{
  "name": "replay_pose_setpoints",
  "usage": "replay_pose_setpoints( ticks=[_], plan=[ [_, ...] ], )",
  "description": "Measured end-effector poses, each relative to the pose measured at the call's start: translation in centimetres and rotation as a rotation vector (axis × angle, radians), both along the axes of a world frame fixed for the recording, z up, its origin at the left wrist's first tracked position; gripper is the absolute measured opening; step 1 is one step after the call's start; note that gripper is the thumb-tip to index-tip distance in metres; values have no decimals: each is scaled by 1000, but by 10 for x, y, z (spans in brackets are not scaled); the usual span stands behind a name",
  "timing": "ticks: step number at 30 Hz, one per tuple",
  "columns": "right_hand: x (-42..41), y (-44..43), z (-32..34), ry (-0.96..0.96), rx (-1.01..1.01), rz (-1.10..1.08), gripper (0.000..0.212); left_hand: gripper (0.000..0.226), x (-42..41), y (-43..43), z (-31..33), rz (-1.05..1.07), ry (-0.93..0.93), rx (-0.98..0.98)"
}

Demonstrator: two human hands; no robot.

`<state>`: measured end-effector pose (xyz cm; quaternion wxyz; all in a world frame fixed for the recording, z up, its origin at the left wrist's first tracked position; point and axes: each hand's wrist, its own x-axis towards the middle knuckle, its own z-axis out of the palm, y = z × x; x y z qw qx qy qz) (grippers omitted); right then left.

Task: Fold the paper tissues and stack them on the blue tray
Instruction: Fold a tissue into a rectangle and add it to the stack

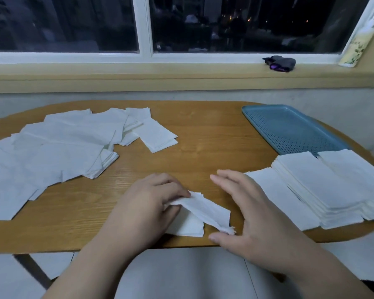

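Observation:
A white paper tissue [205,210] lies half folded at the table's near edge. My left hand [147,201] pinches its upper left end and lifts that flap. My right hand [246,208] hovers just right of it, fingers straight, thumb near the tissue's ragged lower right corner. A blue perforated tray [289,128] sits at the far right of the table. Its near end is covered by thick stacks of folded tissues [324,186]. A spread of loose tissues [58,147] covers the left side.
The wooden table [203,137] has a rounded outline and ends close to my body. A small pile of folded tissues [156,134] lies at the back middle. A dark cloth bundle [280,63] sits on the window sill behind. Tiled floor shows below the table.

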<state>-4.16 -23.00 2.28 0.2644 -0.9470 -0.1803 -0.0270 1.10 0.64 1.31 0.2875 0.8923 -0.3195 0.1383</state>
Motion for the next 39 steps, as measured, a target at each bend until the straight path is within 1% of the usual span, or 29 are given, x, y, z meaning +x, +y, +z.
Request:
replay_pose_setpoints(
  ticks=[1, 3, 6, 8, 9, 10, 12, 15, 17, 20, 22, 23, 24, 25, 27, 29, 32, 35, 39],
  plan=[
    [1, 2, -1, -4, -14, -1, 81, 26, -2, 0, 0, -14, -13, 5],
    [2, 5, -4, -43, 30, -3, 73, 23, -7, 1, 2, -29, -35, 29],
    [1, 10, -9, -188, 165, -29, 45, 22, -11, 3, 5, -17, -42, 47],
    [-2, 16, -3, -216, 330, -62, 26, 21, -14, 6, 11, 12, -9, -7],
    [-3, 18, 0, -217, 399, -81, 21, 21, -16, 8, 14, 24, 26, -67],
    [-4, 19, 4, -208, 454, -102, 20, 22, -18, 9, 18, 44, 70, -132],
    [-3, 21, 10, -153, 541, -146, 23, 24, -23, 14, 24, 75, 149, -245],
    [2, 26, 11, -35, 684, -188, 18, 14, -24, 24, 28, 118, 290, -409],
    [8, 31, 8, 19, 721, -227, 16, 8, -21, 30, 27, 145, 426, -455],
    [19, 40, -1, 82, 691, -306, 16, 19, -17, 38, 22, 193, 534, -423],
    [25, 46, -5, 102, 657, -331, 15, 34, -12, 45, 17, 232, 563, -343],
    [28, 49, -8, 95, 634, -332, 16, 36, -11, 47, 17, 244, 587, -312],
    [30, 50, -11, 78, 605, -327, 16, 24, -9, 51, 12, 253, 575, -301],
    [32, 52, -14, 56, 572, -320, 16, 4, -9, 52, 14, 271, 565, -304],
    [34, 56, -18, 14, 505, -319, 17, 21, -8, 53, 16, 312, 506, -264],
    [35, 60, -20, -3, 440, -330, 23, 31, -6, 55, 13, 356, 447, -193],
    [37, 64, -22, -13, 306, -325, 31, 43, -3, 56, 9, 366, 427, -80],
    [38, 66, -22, -3, 190, -314, 37, 47, 1, 58, 6, 383, 394, 26],
    [36, 69, -19, -18, 52, -286, 39, 48, 5, 59, -1, 379, 364, 89]
  ],
)
